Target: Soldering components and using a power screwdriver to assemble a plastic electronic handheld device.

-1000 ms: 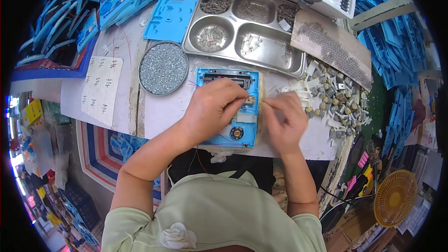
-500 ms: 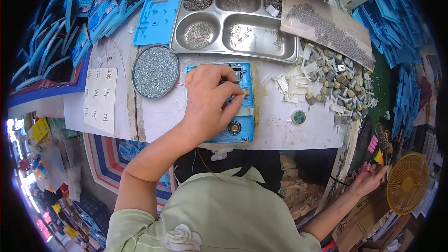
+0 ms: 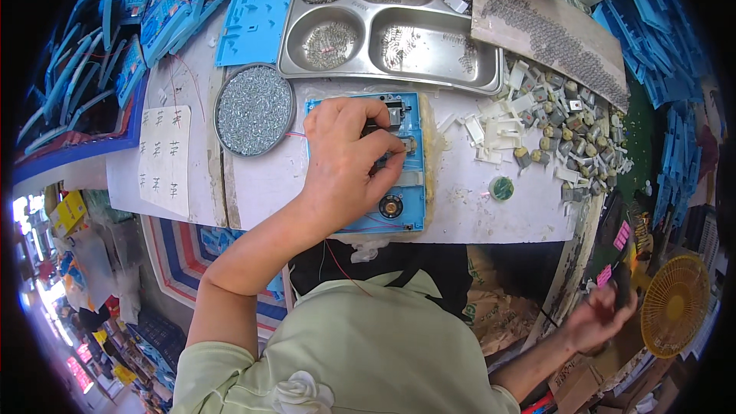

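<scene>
My left hand [image 3: 345, 157] rests over a blue plastic casing [image 3: 418, 207] at the table's front edge. Its thumb and fingers are bent into a pinch at the middle of the casing; what lies between them is hidden. A small round speaker [image 3: 390, 206] and a dark component [image 3: 395, 113] show in the casing, with thin red wires beside it. Off the table at the right, my right hand [image 3: 602, 318] hangs slightly blurred, fingers half bent and apart, with nothing visible in it. Just past its fingertips is a dark, blurred object [image 3: 623, 284].
Behind the casing stands a steel compartment tray [image 3: 360, 80] of small metal parts. A round dish of screws [image 3: 254, 111] sits left. Small motors and white pieces [image 3: 567, 138] are heaped right, near a board [image 3: 491, 27]. A yellow fan [image 3: 676, 305] stands beside my right hand.
My right hand has drawn down and slightly left, away from the tools by the fan, its fingers more bent. My left hand stays over the casing. The whole view has shifted slightly.
</scene>
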`<state>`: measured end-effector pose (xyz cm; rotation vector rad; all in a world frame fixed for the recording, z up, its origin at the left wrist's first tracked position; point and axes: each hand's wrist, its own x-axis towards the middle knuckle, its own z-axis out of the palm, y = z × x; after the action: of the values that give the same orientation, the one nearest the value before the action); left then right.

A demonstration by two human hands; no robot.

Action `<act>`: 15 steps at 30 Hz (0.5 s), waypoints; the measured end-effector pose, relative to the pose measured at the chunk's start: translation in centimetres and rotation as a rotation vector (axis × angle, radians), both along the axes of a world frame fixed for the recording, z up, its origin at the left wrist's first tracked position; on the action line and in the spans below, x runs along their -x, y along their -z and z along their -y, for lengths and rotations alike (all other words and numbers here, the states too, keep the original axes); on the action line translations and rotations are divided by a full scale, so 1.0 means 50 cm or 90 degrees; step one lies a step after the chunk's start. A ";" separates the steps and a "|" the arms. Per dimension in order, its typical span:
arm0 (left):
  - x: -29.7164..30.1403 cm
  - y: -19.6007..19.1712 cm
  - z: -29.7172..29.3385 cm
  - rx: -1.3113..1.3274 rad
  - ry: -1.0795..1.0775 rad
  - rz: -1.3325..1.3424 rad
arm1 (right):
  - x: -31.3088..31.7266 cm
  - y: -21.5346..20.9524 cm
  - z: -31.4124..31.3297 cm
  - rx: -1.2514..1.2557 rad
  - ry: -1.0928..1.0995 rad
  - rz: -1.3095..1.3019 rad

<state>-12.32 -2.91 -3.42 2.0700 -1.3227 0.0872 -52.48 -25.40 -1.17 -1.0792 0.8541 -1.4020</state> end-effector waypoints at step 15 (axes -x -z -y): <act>-0.008 -0.011 0.002 -0.042 0.002 -0.005 | -0.372 0.074 -0.129 0.112 -0.565 -0.189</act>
<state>-11.93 -3.01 -2.89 2.1206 -1.3401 0.0350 -33.85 -18.95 -4.88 -1.5688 0.3521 -0.5797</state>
